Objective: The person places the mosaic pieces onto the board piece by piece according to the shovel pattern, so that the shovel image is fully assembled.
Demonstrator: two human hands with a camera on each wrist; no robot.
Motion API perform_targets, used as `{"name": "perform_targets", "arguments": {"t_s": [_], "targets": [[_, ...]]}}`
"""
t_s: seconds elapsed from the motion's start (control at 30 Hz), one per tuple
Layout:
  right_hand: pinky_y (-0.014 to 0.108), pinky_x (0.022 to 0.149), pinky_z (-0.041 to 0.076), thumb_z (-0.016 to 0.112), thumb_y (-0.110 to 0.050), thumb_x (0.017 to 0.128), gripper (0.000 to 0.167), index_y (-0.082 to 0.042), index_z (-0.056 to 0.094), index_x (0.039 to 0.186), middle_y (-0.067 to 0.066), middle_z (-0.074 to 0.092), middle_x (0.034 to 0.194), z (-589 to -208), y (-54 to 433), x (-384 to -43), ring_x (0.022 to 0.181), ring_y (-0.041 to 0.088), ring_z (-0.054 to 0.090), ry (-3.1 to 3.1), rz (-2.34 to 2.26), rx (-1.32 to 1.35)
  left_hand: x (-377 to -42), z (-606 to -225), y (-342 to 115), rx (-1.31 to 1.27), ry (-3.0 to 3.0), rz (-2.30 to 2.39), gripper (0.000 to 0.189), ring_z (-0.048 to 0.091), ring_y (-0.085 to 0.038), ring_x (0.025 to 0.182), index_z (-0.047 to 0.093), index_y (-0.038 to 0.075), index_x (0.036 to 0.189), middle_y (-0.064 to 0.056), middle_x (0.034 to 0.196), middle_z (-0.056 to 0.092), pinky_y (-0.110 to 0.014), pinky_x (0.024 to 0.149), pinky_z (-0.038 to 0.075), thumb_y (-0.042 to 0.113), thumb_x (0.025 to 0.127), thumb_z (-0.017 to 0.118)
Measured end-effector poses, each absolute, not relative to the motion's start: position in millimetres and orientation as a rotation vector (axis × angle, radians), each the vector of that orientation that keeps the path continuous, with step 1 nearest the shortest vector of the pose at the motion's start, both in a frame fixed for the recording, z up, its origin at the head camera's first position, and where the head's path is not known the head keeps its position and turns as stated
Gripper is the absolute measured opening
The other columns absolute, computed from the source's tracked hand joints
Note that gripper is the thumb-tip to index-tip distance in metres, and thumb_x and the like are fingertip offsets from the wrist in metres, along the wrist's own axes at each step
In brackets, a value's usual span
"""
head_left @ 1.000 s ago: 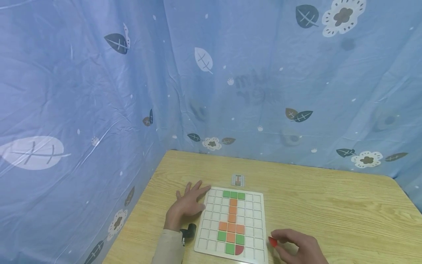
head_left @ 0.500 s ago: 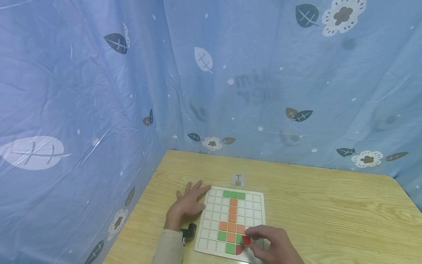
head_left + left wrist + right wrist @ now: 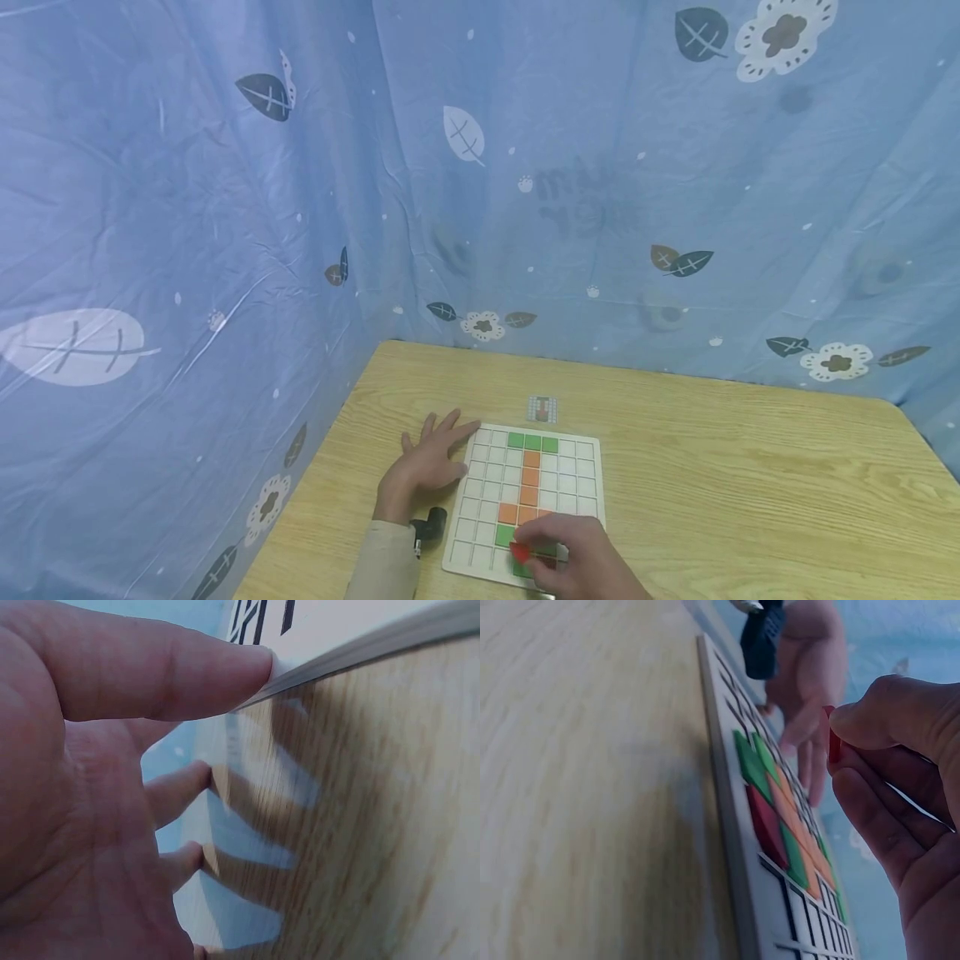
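My right hand (image 3: 581, 554) pinches a small red tile (image 3: 520, 552) between thumb and fingers, over the near part of a white grid board (image 3: 581, 483). In the right wrist view the pinched tile is held edge-on, apart from the board. On the board, orange tiles (image 3: 529, 477) make a column and a cross row. Green tiles (image 3: 532, 442) lie at the column's far end and others near its base. A dark red tile (image 3: 766, 827) with a rounded corner lies in the near row, mostly hidden in the head view. My left hand (image 3: 426, 465), fingers spread, touches the board's left edge.
A small card (image 3: 542, 409) printed with a grid pattern lies beyond the board on the wooden table (image 3: 750, 467). A black wrist camera (image 3: 431, 525) sits at the left wrist. Blue patterned curtains (image 3: 585, 167) hang behind and to the left.
My right hand has carried the red tile leftward from beside the board's right edge to above its near middle. The left hand has stayed in place.
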State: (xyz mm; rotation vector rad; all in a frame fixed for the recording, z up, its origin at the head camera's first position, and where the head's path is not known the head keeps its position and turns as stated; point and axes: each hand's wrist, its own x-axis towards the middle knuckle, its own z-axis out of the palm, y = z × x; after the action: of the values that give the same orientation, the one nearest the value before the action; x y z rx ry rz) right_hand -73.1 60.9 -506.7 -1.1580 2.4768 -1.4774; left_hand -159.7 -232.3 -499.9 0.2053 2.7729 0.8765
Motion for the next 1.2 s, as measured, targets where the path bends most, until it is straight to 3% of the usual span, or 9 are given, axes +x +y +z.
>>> {"name": "perform_targets", "arguments": {"t_s": [0.4, 0.87, 1.2], "targets": [[0.015, 0.066, 0.053, 0.082, -0.004, 0.091, 0.025, -0.019, 0.081, 0.111, -0.014, 0.077, 0.102, -520.0, 43.0, -70.9, 0.081, -0.007, 0.059, 2.426, -1.475, -1.187, -159.7, -499.0, -232.1, 0.216, 2.775, 0.866, 0.079, 0.007, -0.054, 0.168, 0.052, 0.028, 0.165, -0.013, 0.182, 0.027, -0.091, 0.121, -0.006, 0.011, 0.09, 0.069], [0.016, 0.078, 0.054, 0.084, -0.005, 0.089, 0.024, -0.024, 0.077, 0.101, -0.017, 0.072, 0.095, -522.4, 33.0, -71.3, 0.087, -0.006, 0.059, 2.579, -1.299, -1.28, -158.3, -495.3, -232.3, 0.225, 2.764, 0.892, 0.078, 0.006, -0.057, 0.167, 0.052, 0.023, 0.165, -0.017, 0.181, 0.028, -0.091, 0.12, -0.007, 0.011, 0.089, 0.066], [0.02, 0.081, 0.058, 0.084, -0.004, 0.088, 0.026, -0.024, 0.078, 0.102, -0.02, 0.072, 0.096, -520.6, 28.9, -71.7, 0.09, -0.007, 0.06, 2.618, -1.227, -1.244, -158.6, -492.4, -230.6, 0.224, 2.771, 0.859, 0.077, 0.008, -0.056, 0.167, 0.052, 0.025, 0.165, -0.015, 0.181, 0.028, -0.092, 0.12, -0.004, 0.011, 0.091, 0.069]]}}
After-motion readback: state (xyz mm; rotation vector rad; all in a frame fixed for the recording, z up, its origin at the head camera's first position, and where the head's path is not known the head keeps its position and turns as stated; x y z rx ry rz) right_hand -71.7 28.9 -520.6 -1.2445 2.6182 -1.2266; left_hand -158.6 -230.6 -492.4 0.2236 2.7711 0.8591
